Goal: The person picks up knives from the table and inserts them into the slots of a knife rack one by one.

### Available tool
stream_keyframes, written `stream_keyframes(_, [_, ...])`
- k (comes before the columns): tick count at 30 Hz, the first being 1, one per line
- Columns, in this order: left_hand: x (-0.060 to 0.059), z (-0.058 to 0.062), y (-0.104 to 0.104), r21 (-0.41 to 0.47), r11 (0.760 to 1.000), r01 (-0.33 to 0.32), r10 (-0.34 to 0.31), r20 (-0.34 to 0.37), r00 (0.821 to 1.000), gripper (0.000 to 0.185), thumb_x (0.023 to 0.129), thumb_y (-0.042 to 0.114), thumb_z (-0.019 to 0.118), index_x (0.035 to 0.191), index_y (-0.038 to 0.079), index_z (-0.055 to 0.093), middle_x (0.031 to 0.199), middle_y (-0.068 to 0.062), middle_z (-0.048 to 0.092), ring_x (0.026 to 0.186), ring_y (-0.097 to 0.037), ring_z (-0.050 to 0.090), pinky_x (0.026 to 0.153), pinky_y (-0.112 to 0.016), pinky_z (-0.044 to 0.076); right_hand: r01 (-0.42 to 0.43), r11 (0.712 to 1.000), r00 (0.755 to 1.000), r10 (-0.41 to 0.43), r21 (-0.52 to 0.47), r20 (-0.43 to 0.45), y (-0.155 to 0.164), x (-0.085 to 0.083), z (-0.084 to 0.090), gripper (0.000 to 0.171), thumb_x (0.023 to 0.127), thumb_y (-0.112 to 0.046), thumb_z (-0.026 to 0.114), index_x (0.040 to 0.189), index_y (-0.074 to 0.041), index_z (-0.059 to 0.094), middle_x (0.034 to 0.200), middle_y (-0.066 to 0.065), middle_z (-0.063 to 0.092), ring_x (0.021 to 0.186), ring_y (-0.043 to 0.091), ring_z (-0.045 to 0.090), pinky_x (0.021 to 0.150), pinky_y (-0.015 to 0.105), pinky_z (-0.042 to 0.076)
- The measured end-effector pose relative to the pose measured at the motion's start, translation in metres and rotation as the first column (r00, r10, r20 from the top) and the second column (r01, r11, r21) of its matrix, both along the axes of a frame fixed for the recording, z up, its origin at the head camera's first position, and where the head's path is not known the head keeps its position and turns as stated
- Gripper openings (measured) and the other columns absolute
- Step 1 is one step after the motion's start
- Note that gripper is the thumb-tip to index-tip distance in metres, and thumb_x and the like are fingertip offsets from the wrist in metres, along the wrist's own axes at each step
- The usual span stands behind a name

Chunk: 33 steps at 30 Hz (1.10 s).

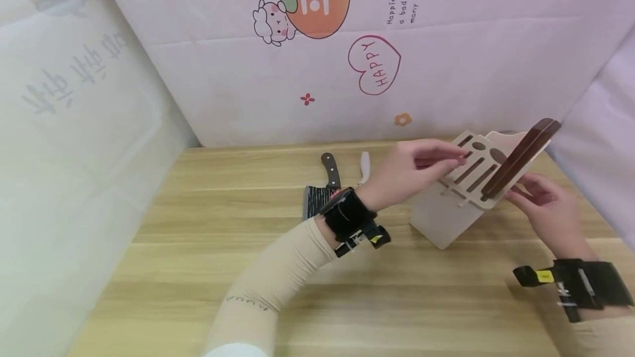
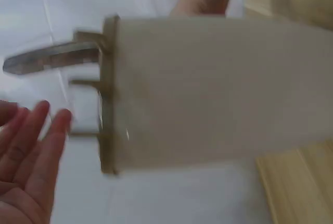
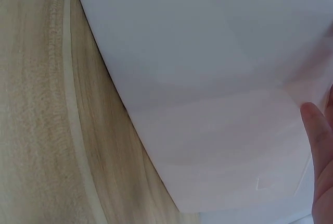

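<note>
1. Grasping nothing with left hand [image 1: 408, 174], relaxed fingers beside block's [image 1: 441, 222] slots [image 1: 469, 170]
2. Touching block with right hand [image 1: 555, 215]; cannot tell whether gripping
3. Probably positioning block at table's [image 1: 198, 274] right; next, steady it before reaching for cleaver [image 1: 317, 200]

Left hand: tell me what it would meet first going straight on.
Likely the long brown piece sticking out of the white holder; the left hand points across the slotted top toward it. Depth is unclear; it may graze that top first.
</note>
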<state>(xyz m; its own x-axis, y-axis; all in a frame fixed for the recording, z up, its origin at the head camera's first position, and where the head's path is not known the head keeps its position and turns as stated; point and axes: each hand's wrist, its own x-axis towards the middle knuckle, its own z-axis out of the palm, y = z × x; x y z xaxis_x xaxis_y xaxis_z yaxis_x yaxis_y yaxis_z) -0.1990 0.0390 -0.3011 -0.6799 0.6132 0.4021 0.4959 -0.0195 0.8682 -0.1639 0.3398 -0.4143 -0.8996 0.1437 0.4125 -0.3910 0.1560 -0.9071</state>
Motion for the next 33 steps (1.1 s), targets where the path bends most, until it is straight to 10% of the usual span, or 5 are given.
stream_keyframes(6, [-0.029,-0.035,-0.043,0.067,0.993,-0.099,0.096,0.044,0.994,0.019,0.101,0.005,0.064,0.116,-0.006,0.071,0.107,-0.016,0.075,0.095,-0.009,0.072,0.085,-0.023,0.057,0.074,0.991,0.997,-0.076,0.115,0.013,0.0,0.0,-0.002,0.043,0.088,0.021,0.067,0.116,-0.011,0.076,0.106,-0.018,0.073,0.097,-0.007,0.067,0.084,0.008,0.05])
stream_keyframes(13, [-0.069,-0.078,-0.074,-0.078,0.958,-0.276,0.283,0.111,0.953,0.021,0.101,0.012,0.067,0.115,-0.001,0.074,0.103,-0.012,0.077,0.092,-0.015,0.073,0.089,-0.024,0.056,0.077,0.991,0.997,-0.079,0.105,0.012,0.001,0.002,0.002,0.046,0.088,0.02,0.067,0.116,-0.015,0.076,0.106,-0.019,0.073,0.094,-0.008,0.068,0.083,0.008,0.05])
stream_keyframes(23, [-0.102,-0.107,-0.081,-0.304,0.888,-0.345,0.389,0.095,0.916,0.024,0.101,0.014,0.067,0.118,-0.002,0.074,0.106,-0.014,0.076,0.094,-0.023,0.073,0.084,-0.026,0.057,0.113,0.974,0.991,-0.124,0.198,0.045,0.002,0.007,-0.003,0.045,0.088,0.018,0.069,0.114,-0.018,0.076,0.101,-0.022,0.072,0.091,-0.009,0.067,0.081,0.007,0.05])
stream_keyframes(27, [-0.109,-0.12,-0.072,-0.441,0.826,-0.352,0.399,0.016,0.917,0.022,0.1,0.015,0.068,0.116,0.002,0.076,0.107,-0.009,0.076,0.097,-0.019,0.069,0.084,-0.026,0.056,0.101,0.972,0.993,-0.111,0.213,0.037,0.004,0.012,-0.002,0.044,0.088,0.019,0.069,0.118,-0.012,0.075,0.105,-0.022,0.072,0.095,-0.009,0.067,0.082,0.007,0.05])
stream_keyframes(33, [-0.117,-0.131,-0.055,-0.653,0.667,-0.359,0.45,-0.031,0.892,0.019,0.097,0.018,0.072,0.11,0.005,0.077,0.104,-0.007,0.074,0.088,-0.018,0.065,0.073,-0.027,0.053,0.073,0.974,0.997,-0.078,0.212,0.014,0.004,0.017,-0.004,0.048,0.087,0.021,0.067,0.122,-0.012,0.074,0.112,-0.023,0.071,0.099,-0.009,0.066,0.083,0.008,0.05])
